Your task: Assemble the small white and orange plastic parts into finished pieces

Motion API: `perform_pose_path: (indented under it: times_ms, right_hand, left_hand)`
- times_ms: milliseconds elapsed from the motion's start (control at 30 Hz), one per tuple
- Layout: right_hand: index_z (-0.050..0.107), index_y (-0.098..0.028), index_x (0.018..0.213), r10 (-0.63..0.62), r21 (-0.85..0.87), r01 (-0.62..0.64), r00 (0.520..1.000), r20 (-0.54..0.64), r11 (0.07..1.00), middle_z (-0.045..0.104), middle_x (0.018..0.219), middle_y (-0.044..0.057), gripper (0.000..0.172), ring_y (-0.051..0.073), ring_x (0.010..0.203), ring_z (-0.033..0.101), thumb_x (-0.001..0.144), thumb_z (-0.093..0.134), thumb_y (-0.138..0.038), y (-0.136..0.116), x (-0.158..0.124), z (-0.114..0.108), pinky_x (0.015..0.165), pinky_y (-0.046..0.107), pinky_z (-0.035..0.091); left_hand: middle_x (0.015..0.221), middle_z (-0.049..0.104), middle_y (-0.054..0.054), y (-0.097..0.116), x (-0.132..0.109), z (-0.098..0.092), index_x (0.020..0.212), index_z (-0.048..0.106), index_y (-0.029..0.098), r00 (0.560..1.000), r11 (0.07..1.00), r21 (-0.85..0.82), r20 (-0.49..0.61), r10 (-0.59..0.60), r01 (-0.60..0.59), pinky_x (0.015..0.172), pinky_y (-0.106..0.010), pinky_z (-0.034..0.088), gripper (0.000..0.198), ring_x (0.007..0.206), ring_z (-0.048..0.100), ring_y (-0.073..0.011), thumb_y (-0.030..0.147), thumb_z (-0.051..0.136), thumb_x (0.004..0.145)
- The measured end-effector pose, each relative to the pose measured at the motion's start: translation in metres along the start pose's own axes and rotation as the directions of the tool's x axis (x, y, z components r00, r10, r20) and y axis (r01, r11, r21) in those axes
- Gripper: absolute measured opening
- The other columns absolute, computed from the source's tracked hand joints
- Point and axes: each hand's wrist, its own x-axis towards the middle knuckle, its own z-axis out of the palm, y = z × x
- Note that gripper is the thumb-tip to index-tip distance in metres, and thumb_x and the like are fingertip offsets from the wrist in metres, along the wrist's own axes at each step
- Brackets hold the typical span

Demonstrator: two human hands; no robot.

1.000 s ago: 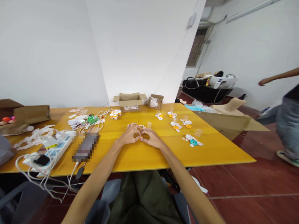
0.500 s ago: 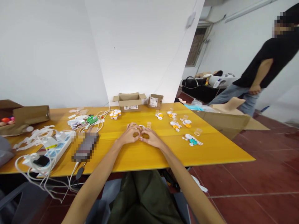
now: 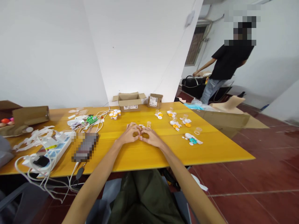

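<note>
My left hand [image 3: 129, 134] and my right hand [image 3: 151, 137] meet fingertip to fingertip above the yellow table [image 3: 130, 158]. Both are closed in a pinch, thumbs and fingers curled into rings. Whatever sits between the fingertips is tiny and mostly hidden, so I cannot make out its kind. Just beyond the fingers lie small white plastic pieces [image 3: 142, 126] and a clear plastic cup [image 3: 149, 124]. To the right are several groups of parts, with orange discs [image 3: 188, 125], a teal disc [image 3: 193, 141] and another clear cup [image 3: 198, 131].
White-and-orange assembled pieces [image 3: 115, 114] cluster left of centre. Two cardboard boxes, an open one [image 3: 129, 102] and a smaller one [image 3: 155, 101], stand against the wall. At left are a power strip [image 3: 58, 152], cables and a phone [image 3: 86, 147]. A person [image 3: 227, 59] stands far right.
The person in the background has moved left and farther away, one arm now reaching toward the black furniture. My hands hold nearly the same pose and place.
</note>
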Motion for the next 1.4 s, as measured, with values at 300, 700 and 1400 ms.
perform_pose_path:
  times_ms: [300,700,1400]
  right_hand:
    - [0.069,-0.027,0.089,0.011,0.002,-0.011,1.000,0.008,1.000,0.068,0.105,0.004,0.015,0.024,0.097,0.065,0.077,0.074,-0.034,-0.0024,-0.0002,-0.0006,0.087,0.039,0.050]
    - [0.069,-0.026,0.090,0.015,-0.020,-0.014,0.999,0.028,1.000,0.068,0.107,0.004,0.015,0.024,0.098,0.064,0.079,0.073,-0.036,-0.0032,-0.0003,-0.0024,0.086,0.038,0.050]
    - [0.069,-0.026,0.093,0.013,-0.051,-0.012,1.000,0.025,0.999,0.067,0.108,0.004,0.017,0.023,0.101,0.064,0.080,0.073,-0.037,-0.0018,-0.0007,-0.0010,0.088,0.038,0.050]
  left_hand:
    - [0.110,0.068,-0.004,0.0007,0.0001,0.0000,0.079,0.070,0.024,1.000,1.000,-0.015,0.002,-0.004,0.004,0.099,-0.045,0.037,0.008,0.113,0.050,-0.0254,0.022,0.063,0.081]
    - [0.111,0.067,-0.004,0.0024,0.0009,-0.0020,0.075,0.069,0.022,1.000,0.999,-0.040,0.019,-0.012,0.013,0.100,-0.046,0.037,0.007,0.112,0.049,-0.0256,0.020,0.064,0.080]
    - [0.113,0.066,-0.004,0.0002,0.0013,0.0002,0.080,0.072,0.025,0.997,0.994,-0.092,0.052,-0.057,0.061,0.102,-0.049,0.033,0.011,0.114,0.046,-0.0271,0.023,0.061,0.081]
